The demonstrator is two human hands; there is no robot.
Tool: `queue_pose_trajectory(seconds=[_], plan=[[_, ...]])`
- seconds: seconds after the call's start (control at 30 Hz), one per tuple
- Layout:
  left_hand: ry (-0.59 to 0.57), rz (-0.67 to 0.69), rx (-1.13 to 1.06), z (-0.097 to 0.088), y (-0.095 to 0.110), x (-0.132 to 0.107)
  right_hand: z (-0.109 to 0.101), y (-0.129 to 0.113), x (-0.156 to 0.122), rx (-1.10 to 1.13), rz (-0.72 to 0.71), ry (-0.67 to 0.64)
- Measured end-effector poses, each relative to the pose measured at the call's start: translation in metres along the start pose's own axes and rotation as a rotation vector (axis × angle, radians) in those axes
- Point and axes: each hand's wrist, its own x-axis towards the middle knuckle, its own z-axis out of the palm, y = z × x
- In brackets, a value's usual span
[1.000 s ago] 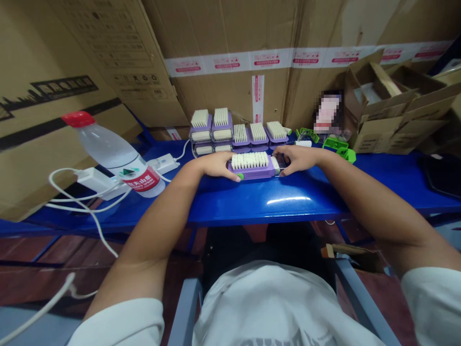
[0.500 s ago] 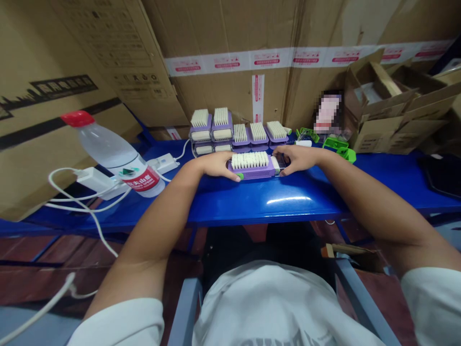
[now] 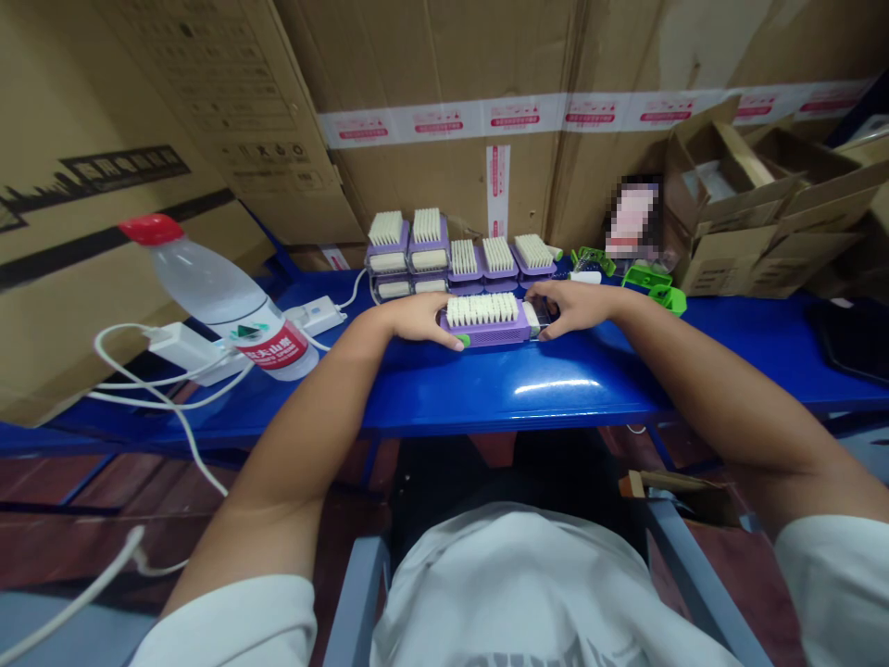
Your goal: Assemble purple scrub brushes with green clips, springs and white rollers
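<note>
A purple brush (image 3: 491,333) with white bristles facing up lies lengthwise between my hands on the blue table (image 3: 451,394). My left hand (image 3: 421,318) grips its left end, the thumb by a green part at the front corner. At the opposite end, my right hand (image 3: 575,306) is closed around a clear piece beside a white block; its fingertips are partly hidden. Behind the brush stand several more purple brushes (image 3: 498,255) with white bristles, some stacked at the left of the row.
A tilted water bottle (image 3: 268,338) with a red cap, white chargers (image 3: 184,352) and cables are at left. Green plastic parts (image 3: 647,278), a phone with a blurred screen (image 3: 631,218) and open cardboard boxes (image 3: 750,255) stand at right. Large cartons (image 3: 444,56) wall the back.
</note>
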Motion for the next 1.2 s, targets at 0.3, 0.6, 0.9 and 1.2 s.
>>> queue_pose_trajectory(seconds=[0.3,0.6,0.9,1.2], plan=[[0.003,-0.015,0.016,0.0002,0.0,-0.0004,-0.0005,-0.0036,0.0006,-0.002,0.043,-0.009],[0.003,0.001,0.004,0.0004,-0.0016,-0.0001,0.0003,-0.0049,0.0011,0.008,0.036,-0.003],[0.009,-0.007,0.0,0.0009,-0.0029,0.0,0.0002,-0.0045,0.0006,0.012,0.04,-0.01],[0.006,-0.023,0.009,0.0011,-0.0023,0.0,0.0,-0.0078,0.0007,-0.007,0.069,-0.015]])
